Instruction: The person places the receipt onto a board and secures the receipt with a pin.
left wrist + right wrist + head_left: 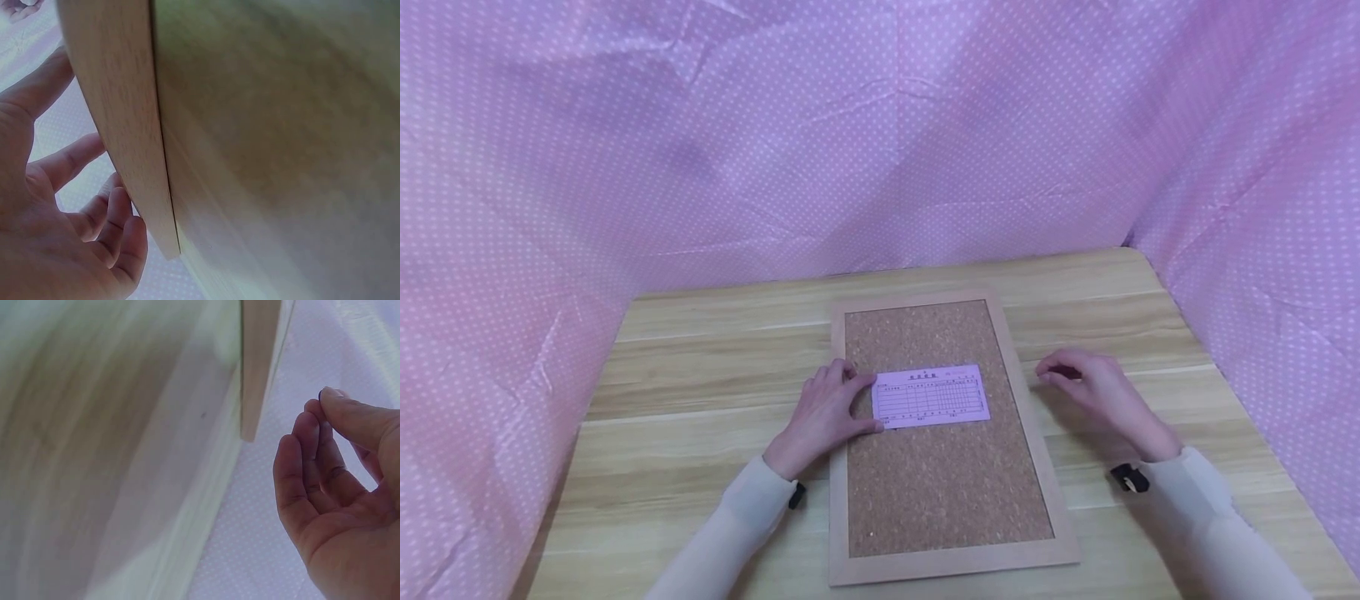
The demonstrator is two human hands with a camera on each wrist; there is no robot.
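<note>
A pink printed receipt form [928, 397] with a ruled grid lies flat across the framed cork board [951, 492]. My left hand [822, 415] presses its left end, thumb and index finger spread apart at the two corners; the other fingers bend toward the board's left edge. To the right of the board, above the table, my right hand [1099, 392] pinches with thumb and index fingertip. A sliver of a small dark thing [320, 395] shows between those tips in the right wrist view; its kind is too hidden to tell.
The board rests on a light wooden table [700, 400], its wooden frame [955, 560] slightly raised at the border. Pink dotted cloth [850, 150] hangs behind the table and on both sides.
</note>
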